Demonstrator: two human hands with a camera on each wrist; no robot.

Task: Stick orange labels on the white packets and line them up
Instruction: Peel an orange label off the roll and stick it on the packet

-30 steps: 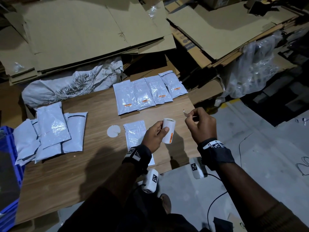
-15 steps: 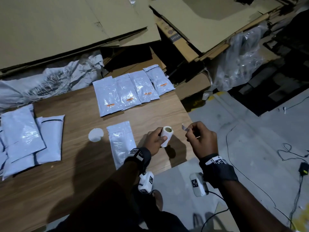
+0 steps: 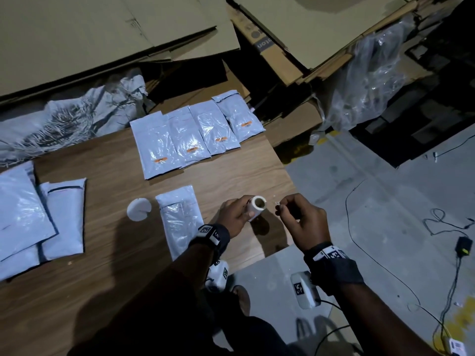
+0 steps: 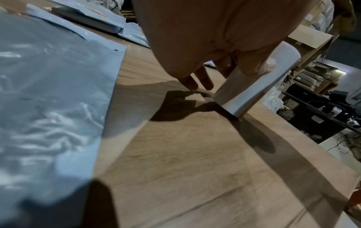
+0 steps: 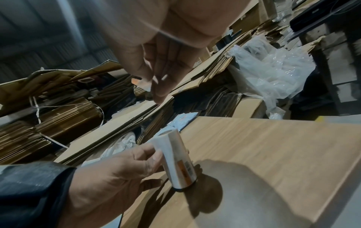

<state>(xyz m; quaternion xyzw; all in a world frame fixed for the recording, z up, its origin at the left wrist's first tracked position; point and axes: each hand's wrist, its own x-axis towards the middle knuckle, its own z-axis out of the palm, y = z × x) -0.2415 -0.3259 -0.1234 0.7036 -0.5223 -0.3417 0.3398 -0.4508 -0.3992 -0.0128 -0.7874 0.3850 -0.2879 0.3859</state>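
My left hand point(image 3: 239, 213) grips the white label roll point(image 3: 255, 206) and stands it on the wooden table point(image 3: 102, 265) near the right edge; the roll point(image 5: 176, 160) shows an orange label on its side. Just to its right, my right hand point(image 3: 295, 214) pinches a small peeled orange label point(image 5: 137, 81) between thumb and fingertips. An unlabelled white packet point(image 3: 180, 219) lies left of my left hand. At the far edge several white packets point(image 3: 195, 134) with orange labels lie side by side in a row.
A pile of plain white packets point(image 3: 33, 219) lies at the table's left. A round white disc point(image 3: 138, 209) sits beside the unlabelled packet. Flattened cardboard point(image 3: 102, 34) and crumpled plastic point(image 3: 367, 80) lie beyond the table. Cables point(image 3: 437, 227) run across the floor on the right.
My left hand has lowered the roll until it stands on the table. The right hand stayed close beside it, still pinching the label. The head view has shifted rightwards.
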